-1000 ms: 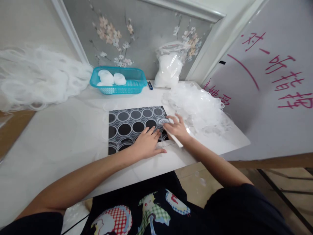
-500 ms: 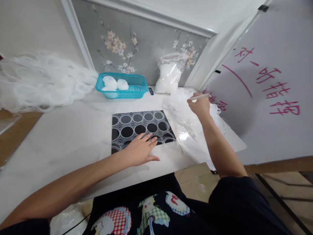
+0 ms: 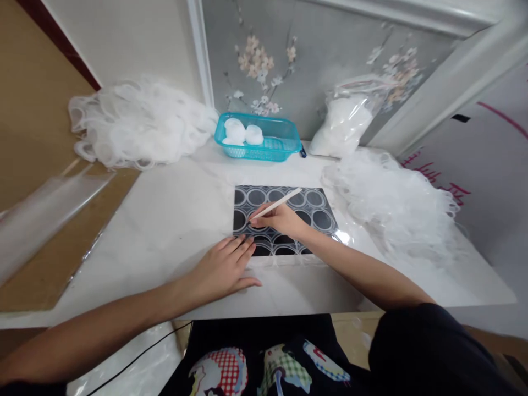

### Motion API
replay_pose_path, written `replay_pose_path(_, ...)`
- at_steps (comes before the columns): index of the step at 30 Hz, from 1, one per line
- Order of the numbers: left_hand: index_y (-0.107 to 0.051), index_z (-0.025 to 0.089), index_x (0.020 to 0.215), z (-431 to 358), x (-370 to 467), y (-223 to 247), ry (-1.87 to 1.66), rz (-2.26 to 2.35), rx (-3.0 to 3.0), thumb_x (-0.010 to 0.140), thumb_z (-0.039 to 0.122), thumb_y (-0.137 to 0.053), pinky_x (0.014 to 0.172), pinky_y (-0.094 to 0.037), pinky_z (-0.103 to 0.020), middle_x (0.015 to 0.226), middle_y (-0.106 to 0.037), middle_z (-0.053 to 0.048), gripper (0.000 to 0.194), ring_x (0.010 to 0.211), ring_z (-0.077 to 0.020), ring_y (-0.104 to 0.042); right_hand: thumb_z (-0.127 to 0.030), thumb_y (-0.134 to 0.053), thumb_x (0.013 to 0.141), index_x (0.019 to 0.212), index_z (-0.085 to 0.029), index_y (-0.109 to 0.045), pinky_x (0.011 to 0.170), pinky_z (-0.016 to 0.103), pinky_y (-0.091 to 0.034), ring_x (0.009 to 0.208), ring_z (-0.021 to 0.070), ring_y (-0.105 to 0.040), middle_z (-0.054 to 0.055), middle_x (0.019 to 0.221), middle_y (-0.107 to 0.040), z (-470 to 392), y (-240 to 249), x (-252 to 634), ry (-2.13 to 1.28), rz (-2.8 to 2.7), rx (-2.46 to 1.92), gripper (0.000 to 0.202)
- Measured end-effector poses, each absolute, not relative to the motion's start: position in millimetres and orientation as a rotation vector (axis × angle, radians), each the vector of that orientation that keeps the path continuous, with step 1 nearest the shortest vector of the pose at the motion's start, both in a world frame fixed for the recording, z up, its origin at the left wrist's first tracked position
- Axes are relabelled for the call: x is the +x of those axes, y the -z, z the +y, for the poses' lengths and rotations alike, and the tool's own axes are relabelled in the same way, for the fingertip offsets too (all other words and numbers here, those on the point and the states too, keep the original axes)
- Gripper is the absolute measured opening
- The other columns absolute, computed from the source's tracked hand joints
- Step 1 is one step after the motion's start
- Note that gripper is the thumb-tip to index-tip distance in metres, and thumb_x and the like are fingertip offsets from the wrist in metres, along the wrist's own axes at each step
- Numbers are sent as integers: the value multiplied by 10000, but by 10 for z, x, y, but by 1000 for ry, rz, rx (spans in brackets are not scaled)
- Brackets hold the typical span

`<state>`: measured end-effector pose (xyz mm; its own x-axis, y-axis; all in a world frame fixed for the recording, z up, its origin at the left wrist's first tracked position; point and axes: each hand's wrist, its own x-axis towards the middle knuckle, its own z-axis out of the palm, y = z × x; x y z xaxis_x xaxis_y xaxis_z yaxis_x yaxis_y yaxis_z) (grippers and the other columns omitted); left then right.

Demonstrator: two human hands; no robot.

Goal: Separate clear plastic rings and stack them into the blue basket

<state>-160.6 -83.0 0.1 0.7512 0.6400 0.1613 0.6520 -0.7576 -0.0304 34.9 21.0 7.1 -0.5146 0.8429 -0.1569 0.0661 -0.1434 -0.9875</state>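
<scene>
A black sheet (image 3: 324, 220) lies flat on the white table, with rows of circles edged by pale rings. My left hand (image 3: 225, 264) rests palm down on its lower left corner, fingers stretched out. Over the left half of the sheet is my right hand (image 3: 274, 219), closed on a slim white pen-like tool (image 3: 284, 199). The tool slants up to the right; its lower end meets the fingertips near one ring, and its tip is too small to make out. My right fingers and wrist hide several circles.
A blue plastic basket (image 3: 284, 157) with white round pieces stands behind the sheet. Heaps of translucent white rings (image 3: 140, 126) lie at the left, with a similar pile (image 3: 400, 203) at the right. A clear bag of white material (image 3: 342, 126) leans on the wall beside a small dark-blue object (image 3: 303, 151).
My right hand has moved left with the white pen-like tool, from the pile of rings to the black sheet. The left hand still lies on the sheet's edge; the view has turned right-to-left.
</scene>
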Motion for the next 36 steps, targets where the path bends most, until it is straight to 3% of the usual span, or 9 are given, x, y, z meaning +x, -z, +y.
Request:
replay_pose_path(9, -564, -15, 1282, -911, -1642, 57, 284, -1213, -2803, 928, 701, -200, 1059, -382, -441, 1316, -586, -241, 877, 1259, -347, -532, -446, -752, 722, 790, -173, -722, 596, 286, -542, 583, 132, -619, 8, 649, -684, 198, 113, 113, -1659, -1704, -956, 283)
replay_pose_path(17, -550, -13, 1295, -925, -1635, 94, 234, -1249, -2838, 922, 710, -180, 1080, -367, -436, 1344, -560, -246, 893, 1281, -337, -515, -395, -692, 805, 837, -173, -718, 563, 282, -538, 576, 141, -632, 19, 665, -701, 180, 129, 129, -1491, -1854, -960, 226)
replay_pose_path(21, -546, -4, 1299, -905, -1634, 31, 197, -1287, -2899, 920, 718, -178, 1082, -361, -432, 1364, -543, -242, 894, 1301, -331, -493, -289, -589, 903, 904, -198, -715, 801, 384, -567, 927, 219, -689, 67, 912, -759, 30, 139, 208, -955, -2179, -820, 155)
replay_pose_path(23, -541, 2, 1308, -891, -1639, -13, 184, -1318, -2943, 899, 747, -202, 1084, -357, -432, 1363, -546, -241, 915, 1303, -332, -489, -212, -533, 929, 983, -214, -701, 1014, 484, -465, 1200, 252, -581, 59, 1051, -750, -53, 162, 264, -611, -2397, -634, 177)
replay_pose_path(25, -536, 9, 1320, -878, -1650, -57, 161, -1361, -2989, 866, 786, -239, 1088, -351, -429, 1361, -549, -238, 948, 1302, -333, -489, -177, -501, 936, 1060, -218, -671, 1126, 559, -321, 1321, 272, -472, 38, 1132, -730, -47, 172, 303, -333, -2575, -453, 215)
replay_pose_path(27, -527, 27, 1339, -862, -1669, -94, 131, -1403, -3042, 831, 817, -293, 1099, -336, -421, 1392, -523, -229, 968, 1319, -326, -472, -179, -487, 941, 1070, -230, -654, 1156, 597, -228, 1290, 279, -492, 15, 1114, -733, 106, 138, 319, -120, -2619, -409, 216)
replay_pose_path(30, -522, 57, 1354, -823, -1705, -139, 119, -1449, -3118, 797, 826, -381, 1103, -333, -422, 1442, -475, -204, 960, 1346, -314, -447, -182, -417, 962, 995, -249, -667, 1098, 587, -302, 1113, 257, -593, 20, 935, -739, 514, -6, 343, 69, -2275, -844, 261)
replay_pose_path(33, -620, 108, 1250, -762, -1728, -166, 253, -1486, -3128, 811, 793, -426, 1040, -406, -424, 1343, -594, -156, 837, 1251, -295, -548, -249, -375, 980, 969, -220, -678, 966, 522, -434, 1058, 266, -588, 88, 962, -694, 693, -154, 441, -38, -1830, -1264, 305)
replay_pose_path(36, -689, 150, 1113, -699, -1714, -149, 490, -1498, -3050, 890, 712, -398, 938, -482, -400, 1142, -716, -105, 670, 1067, -249, -653, -325, -511, 935, 880, -240, -692, 935, 486, -448, 1041, 276, -578, 76, 927, -704, 382, -144, 556, -358, -1978, -1227, 208)
